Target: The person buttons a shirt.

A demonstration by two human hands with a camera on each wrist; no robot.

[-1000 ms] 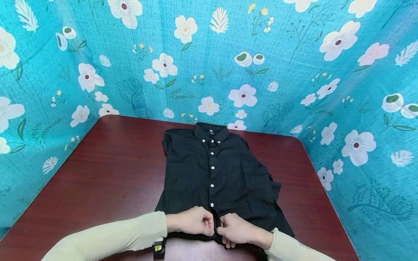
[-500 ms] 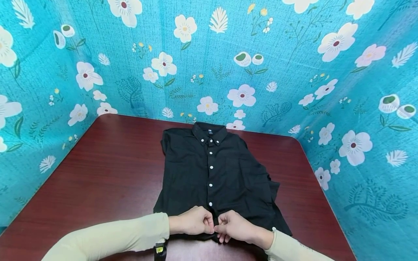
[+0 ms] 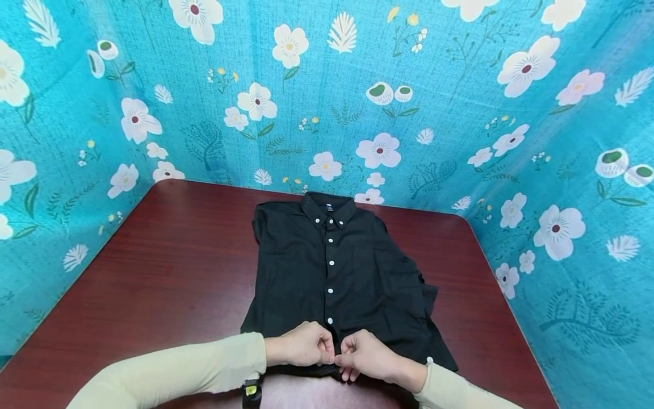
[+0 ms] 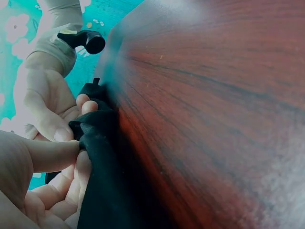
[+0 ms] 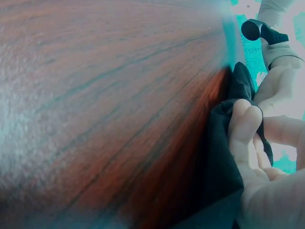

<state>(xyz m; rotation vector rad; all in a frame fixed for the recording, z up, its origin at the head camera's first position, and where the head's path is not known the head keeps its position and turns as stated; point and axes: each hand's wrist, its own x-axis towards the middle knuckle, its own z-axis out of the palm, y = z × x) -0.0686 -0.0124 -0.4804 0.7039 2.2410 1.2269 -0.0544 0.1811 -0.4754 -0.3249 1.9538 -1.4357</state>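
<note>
A black short-sleeved shirt point(image 3: 296, 267) lies front up on the table, its collar at the far side and its hem near the person. White buttons run down its placket. At the lower end of the placket, my left hand point(image 3: 306, 345) pinches the cloth between thumb and fingers, as the left wrist view also shows. Right beside it, my right hand point(image 3: 370, 355) pinches the other front edge, its fingertips meeting those of the left. In the right wrist view the black cloth point(image 5: 221, 157) hangs over my right fingers point(image 5: 245, 119). Any button between the fingertips is hidden.
The dark red wooden table point(image 3: 168, 272) extends to both sides of the shirt. A blue floral curtain point(image 3: 317, 113) hangs behind it and along its sides. Each sleeve bears a wrist strap with a camera, such as the black one point(image 3: 251, 392) on the left.
My right hand has shifted slightly up and left, and its fingertips have drawn closer to the left hand's. The left hand stays almost in place. The shirt lies as before.
</note>
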